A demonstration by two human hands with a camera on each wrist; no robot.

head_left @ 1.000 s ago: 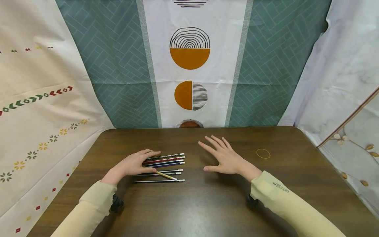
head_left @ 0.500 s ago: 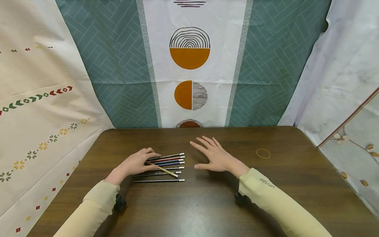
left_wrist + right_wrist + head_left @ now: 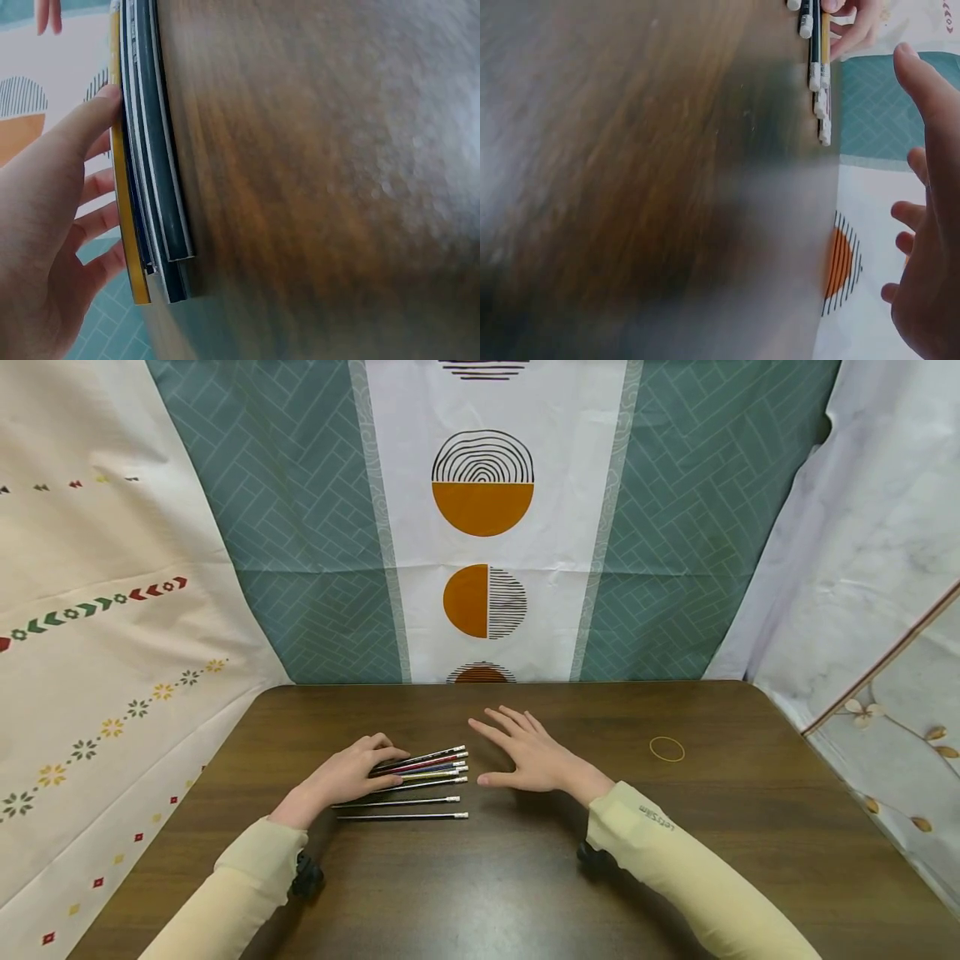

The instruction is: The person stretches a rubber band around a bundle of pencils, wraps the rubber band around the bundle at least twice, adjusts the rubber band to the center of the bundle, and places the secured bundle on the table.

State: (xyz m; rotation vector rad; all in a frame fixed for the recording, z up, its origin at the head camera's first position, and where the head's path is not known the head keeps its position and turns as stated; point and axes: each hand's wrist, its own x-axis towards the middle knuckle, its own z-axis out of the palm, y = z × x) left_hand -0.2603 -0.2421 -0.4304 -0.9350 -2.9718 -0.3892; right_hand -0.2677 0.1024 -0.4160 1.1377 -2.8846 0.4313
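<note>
The pencils [image 3: 420, 770] are being gathered under the loosely curled fingers of the left hand [image 3: 347, 775]; the open right hand [image 3: 525, 754] hovers just beside their eraser ends. Next, squaring those ends is probably needed.

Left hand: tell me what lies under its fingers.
Under the left hand lie the left ends of several pencils bunched together on the table. How many it covers, and their tips, cannot be seen; two more pencils lie apart, nearer the person.

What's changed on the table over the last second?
The right hand slid left toward the pencils, open and holding nothing. The left hand pushed the angled yellow pencil in line with the bunch. The two nearest pencils and the rubber band stayed put.
</note>
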